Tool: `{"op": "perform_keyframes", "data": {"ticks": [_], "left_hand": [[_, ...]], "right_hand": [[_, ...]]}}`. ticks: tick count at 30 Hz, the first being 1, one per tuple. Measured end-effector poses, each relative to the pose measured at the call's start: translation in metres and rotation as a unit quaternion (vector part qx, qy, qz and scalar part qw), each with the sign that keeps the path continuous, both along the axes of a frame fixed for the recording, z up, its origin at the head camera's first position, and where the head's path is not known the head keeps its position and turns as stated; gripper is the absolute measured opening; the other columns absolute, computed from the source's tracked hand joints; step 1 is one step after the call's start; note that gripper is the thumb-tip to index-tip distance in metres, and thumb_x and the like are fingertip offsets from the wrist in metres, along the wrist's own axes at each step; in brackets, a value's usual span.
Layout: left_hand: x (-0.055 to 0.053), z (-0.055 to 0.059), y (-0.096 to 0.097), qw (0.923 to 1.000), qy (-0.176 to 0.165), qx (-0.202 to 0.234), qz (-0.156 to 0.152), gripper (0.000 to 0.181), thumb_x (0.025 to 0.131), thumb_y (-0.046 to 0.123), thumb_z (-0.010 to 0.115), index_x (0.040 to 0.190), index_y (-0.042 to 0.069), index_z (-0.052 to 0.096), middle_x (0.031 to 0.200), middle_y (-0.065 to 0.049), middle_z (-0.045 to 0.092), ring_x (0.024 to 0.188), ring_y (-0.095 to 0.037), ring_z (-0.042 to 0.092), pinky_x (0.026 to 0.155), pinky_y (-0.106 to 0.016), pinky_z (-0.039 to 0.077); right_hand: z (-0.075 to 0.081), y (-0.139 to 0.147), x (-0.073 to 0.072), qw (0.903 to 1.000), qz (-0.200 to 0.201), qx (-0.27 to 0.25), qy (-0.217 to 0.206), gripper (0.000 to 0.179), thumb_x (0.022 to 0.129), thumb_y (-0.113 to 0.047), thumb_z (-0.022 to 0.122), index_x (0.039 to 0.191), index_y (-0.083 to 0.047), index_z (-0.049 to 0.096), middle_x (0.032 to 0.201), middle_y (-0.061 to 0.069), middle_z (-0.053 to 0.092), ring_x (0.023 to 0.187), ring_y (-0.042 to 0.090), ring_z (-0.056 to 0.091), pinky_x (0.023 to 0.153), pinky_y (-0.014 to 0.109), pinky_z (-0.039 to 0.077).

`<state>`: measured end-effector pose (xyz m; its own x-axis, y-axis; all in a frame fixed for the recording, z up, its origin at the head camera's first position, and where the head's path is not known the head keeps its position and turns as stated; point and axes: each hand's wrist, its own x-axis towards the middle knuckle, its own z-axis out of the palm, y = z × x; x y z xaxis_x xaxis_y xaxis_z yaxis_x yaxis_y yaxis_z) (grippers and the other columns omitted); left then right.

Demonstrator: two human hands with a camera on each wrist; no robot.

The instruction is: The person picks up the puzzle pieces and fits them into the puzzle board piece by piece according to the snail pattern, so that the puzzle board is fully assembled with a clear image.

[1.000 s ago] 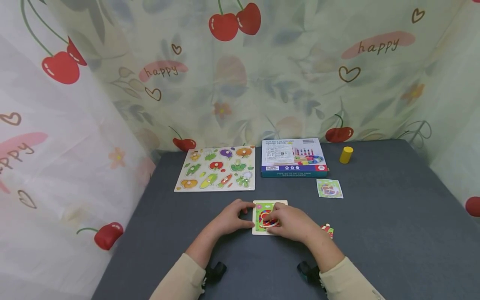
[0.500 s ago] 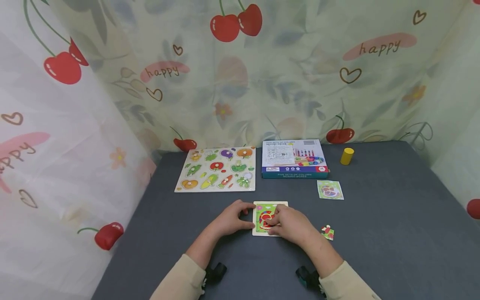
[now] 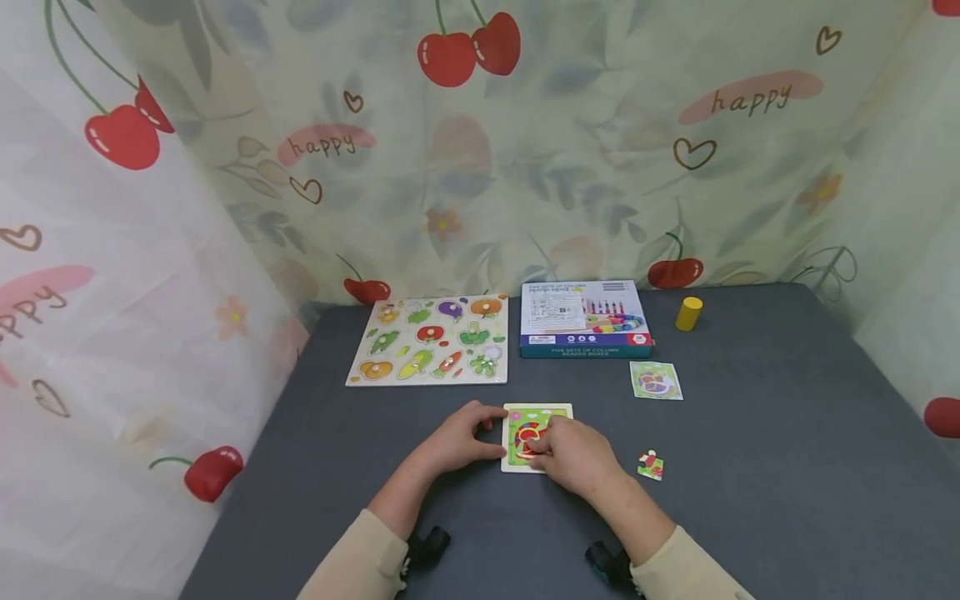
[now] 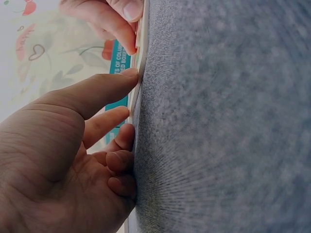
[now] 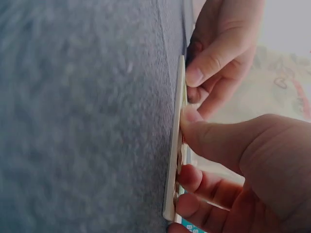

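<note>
A small jigsaw puzzle board (image 3: 506, 463) with a pale wooden rim and a green and red picture lies between the two hands. The left hand (image 3: 459, 436) touches its left edge with thumb and index fingertip, set apart. In the left wrist view, the other fingers of that left hand (image 4: 63, 145) curl loosely beside the board. Over the board's right part, the right hand (image 3: 579, 454) pinches a puzzle piece (image 5: 181, 158), which sits slightly above the rim in the right wrist view. Its thumb touches the board's surface; the palm hides much of the piece.
One loose puzzle piece (image 3: 650, 466) lies right of the right hand. Behind are a picture card (image 3: 656, 381), a vegetable puzzle board (image 3: 427, 340), a flat box (image 3: 587, 321) and a yellow cylinder (image 3: 688, 314). A printed curtain (image 3: 600, 167) stands behind the dark table (image 3: 765, 467).
The right hand has shifted slightly and lowered over the board, and its piece appears lower and flatter. The left hand keeps its place. More of the loose piece shows beside the right forearm.
</note>
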<state>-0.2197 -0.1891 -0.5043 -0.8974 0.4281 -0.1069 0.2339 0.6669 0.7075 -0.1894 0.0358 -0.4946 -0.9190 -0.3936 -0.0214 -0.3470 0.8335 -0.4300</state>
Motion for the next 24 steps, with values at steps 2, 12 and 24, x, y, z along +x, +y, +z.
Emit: {"op": "perform_keyframes", "data": {"ticks": [2, 12, 24], "left_hand": [[-0.0004, -0.0001, -0.0006, 1.0, 0.0, -0.001, 0.001, 0.055, 0.088, 0.024, 0.083, 0.139, 0.013, 0.064, 0.103, -0.006, 0.052, 0.09, -0.021, 0.049, 0.076, -0.037, 0.04], [-0.0013, -0.0022, -0.0007, 1.0, 0.001, -0.004, -0.001, 0.055, 0.088, 0.024, 0.083, 0.138, 0.013, 0.064, 0.103, -0.006, 0.053, 0.091, -0.02, 0.05, 0.077, -0.036, 0.041], [-0.0009, 0.0002, 0.0005, 1.0, -0.002, -0.008, 0.001, 0.057, 0.089, 0.023, 0.083, 0.14, 0.012, 0.063, 0.102, -0.006, 0.052, 0.088, -0.019, 0.048, 0.075, -0.035, 0.04]], "right_hand": [[-0.0002, -0.0024, 0.0013, 0.9999, -0.015, 0.002, 0.008, 0.027, 0.083, -0.028, 0.087, 0.108, -0.017, 0.084, 0.084, -0.001, 0.06, 0.068, 0.014, 0.05, 0.06, 0.034, 0.044], [-0.0004, -0.0007, 0.0033, 0.9999, 0.008, 0.004, 0.006, 0.027, 0.084, -0.028, 0.086, 0.11, -0.021, 0.083, 0.082, -0.002, 0.053, 0.067, 0.013, 0.048, 0.058, 0.033, 0.043], [0.0025, -0.0062, 0.0082, 0.9982, -0.019, 0.045, 0.034, 0.023, 0.083, -0.03, 0.086, 0.102, -0.017, 0.084, 0.081, 0.002, 0.053, 0.063, 0.015, 0.049, 0.059, 0.033, 0.047]]}}
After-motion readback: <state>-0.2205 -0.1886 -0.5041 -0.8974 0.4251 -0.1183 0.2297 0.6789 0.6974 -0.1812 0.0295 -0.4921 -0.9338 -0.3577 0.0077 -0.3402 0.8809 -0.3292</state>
